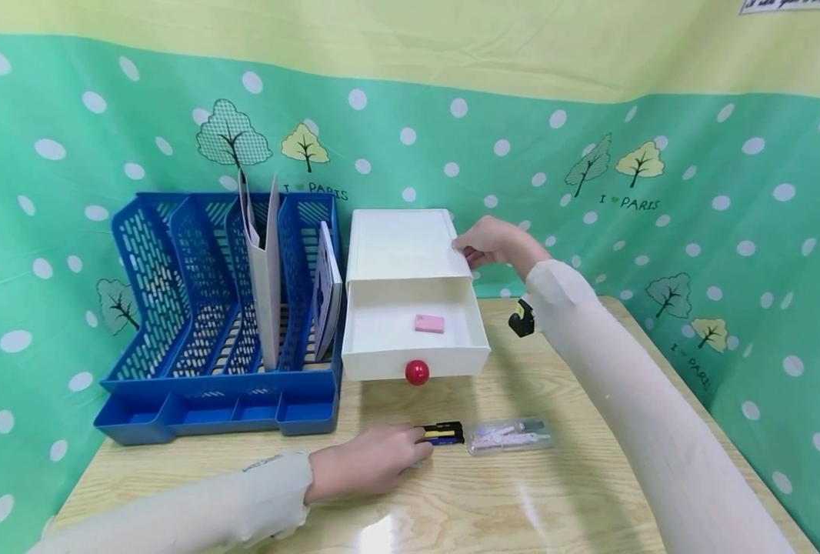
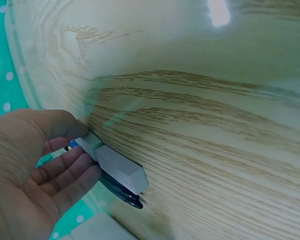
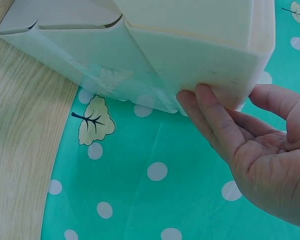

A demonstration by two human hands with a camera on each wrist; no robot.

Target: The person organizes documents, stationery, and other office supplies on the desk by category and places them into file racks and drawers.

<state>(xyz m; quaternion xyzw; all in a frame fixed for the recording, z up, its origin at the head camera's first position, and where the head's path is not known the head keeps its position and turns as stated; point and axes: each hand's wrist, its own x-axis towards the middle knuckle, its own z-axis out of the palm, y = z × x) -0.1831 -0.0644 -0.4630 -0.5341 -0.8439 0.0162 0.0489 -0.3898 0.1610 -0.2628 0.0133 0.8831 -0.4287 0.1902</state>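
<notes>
A white drawer box (image 1: 410,242) stands with its drawer (image 1: 382,315) pulled out toward me; the drawer has a red round knob (image 1: 417,373). Inside lies a pink eraser (image 1: 429,323). My right hand (image 1: 493,240) grips the box at its rear right edge, fingers (image 3: 215,112) on the side wall and thumb at the corner. On the table before the drawer, my left hand (image 1: 375,460) pinches the near ends of several pens (image 1: 445,433), coloured black, yellow and blue. In the left wrist view a pale block-like shape (image 2: 121,169) shows beside dark pens (image 2: 121,192).
Just right of the pens lies a clear plastic case (image 1: 509,436) with pale items in it. A blue file rack (image 1: 216,377) stands left of the drawer box, holding a white folder (image 1: 266,300) and thin booklets (image 1: 325,292). Behind hangs a green dotted curtain (image 1: 410,161).
</notes>
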